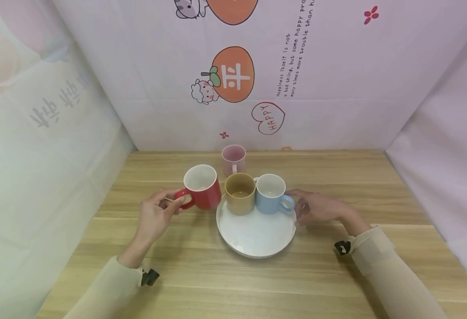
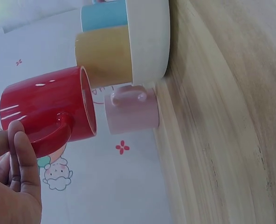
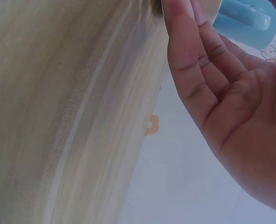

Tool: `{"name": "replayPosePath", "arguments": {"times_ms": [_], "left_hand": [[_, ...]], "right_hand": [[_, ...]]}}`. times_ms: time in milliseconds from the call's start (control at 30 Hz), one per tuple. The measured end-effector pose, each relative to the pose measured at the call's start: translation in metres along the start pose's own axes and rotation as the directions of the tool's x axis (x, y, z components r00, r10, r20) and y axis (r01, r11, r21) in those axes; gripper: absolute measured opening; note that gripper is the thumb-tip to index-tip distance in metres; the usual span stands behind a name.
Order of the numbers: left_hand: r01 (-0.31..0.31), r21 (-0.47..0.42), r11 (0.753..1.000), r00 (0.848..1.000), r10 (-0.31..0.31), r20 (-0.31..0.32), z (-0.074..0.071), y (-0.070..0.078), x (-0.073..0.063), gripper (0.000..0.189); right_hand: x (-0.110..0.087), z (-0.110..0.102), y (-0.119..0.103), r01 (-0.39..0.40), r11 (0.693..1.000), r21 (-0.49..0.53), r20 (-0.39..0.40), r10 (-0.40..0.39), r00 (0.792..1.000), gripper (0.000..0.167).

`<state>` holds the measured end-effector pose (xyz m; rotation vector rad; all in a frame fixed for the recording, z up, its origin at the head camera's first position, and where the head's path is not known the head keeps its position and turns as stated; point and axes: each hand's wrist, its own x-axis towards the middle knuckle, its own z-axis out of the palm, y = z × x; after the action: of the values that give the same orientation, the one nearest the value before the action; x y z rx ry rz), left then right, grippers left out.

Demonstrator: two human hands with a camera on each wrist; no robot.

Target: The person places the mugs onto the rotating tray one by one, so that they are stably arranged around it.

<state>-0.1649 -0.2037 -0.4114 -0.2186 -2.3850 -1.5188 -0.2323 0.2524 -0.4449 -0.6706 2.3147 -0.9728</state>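
Observation:
My left hand (image 1: 156, 212) pinches the handle of a red mug (image 1: 207, 197), white inside, and holds it up just left of a round white plate (image 1: 257, 237). In the left wrist view the red mug (image 2: 44, 102) is clear of the table. A tan mug (image 1: 240, 206) and a light blue mug (image 1: 268, 204) stand side by side on the back part of the plate. My right hand (image 1: 322, 207) is at the plate's right edge, beside the blue mug's handle. In the right wrist view its extended fingers (image 3: 182, 42) reach the plate's rim.
Behind the plate stands a pink mug (image 1: 234, 161) on the wooden table (image 1: 169, 283), its handle facing me. A white printed cloth (image 1: 329, 110) hangs along the table's back edge, with more white cloth at both sides.

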Motion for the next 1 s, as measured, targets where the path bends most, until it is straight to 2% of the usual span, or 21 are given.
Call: {"name": "replayPosePath", "arguments": {"times_ms": [233, 433, 567, 733, 1000], "left_hand": [[0.023, -0.026, 0.999, 0.999, -0.022, 0.035, 0.004, 0.009, -0.005, 0.023], [0.013, -0.057, 0.998, 0.998, -0.01, 0.063, 0.008, 0.013, -0.01, 0.021], [-0.003, -0.096, 0.995, 0.998, 0.009, 0.062, 0.011, 0.015, -0.011, 0.021], [-0.071, -0.104, 0.992, 0.995, 0.077, 0.061, 0.015, 0.019, -0.013, 0.019], [-0.084, -0.137, 0.987, 0.989, 0.099, 0.106, 0.02, 0.031, -0.02, 0.022]], "right_hand": [[-0.001, 0.0, -0.002, 0.012, 1.0, -0.008, 0.0, -0.012, 1.0, 0.091], [-0.003, 0.001, -0.005, 0.009, 1.0, -0.012, 0.004, -0.009, 1.0, 0.092], [-0.003, 0.001, -0.005, 0.006, 1.0, -0.019, 0.0, -0.006, 1.0, 0.093], [-0.002, 0.001, -0.005, 0.005, 1.0, -0.022, -0.001, -0.005, 1.0, 0.094], [-0.003, 0.001, -0.005, 0.007, 0.999, -0.037, 0.001, -0.007, 1.0, 0.094]]}}
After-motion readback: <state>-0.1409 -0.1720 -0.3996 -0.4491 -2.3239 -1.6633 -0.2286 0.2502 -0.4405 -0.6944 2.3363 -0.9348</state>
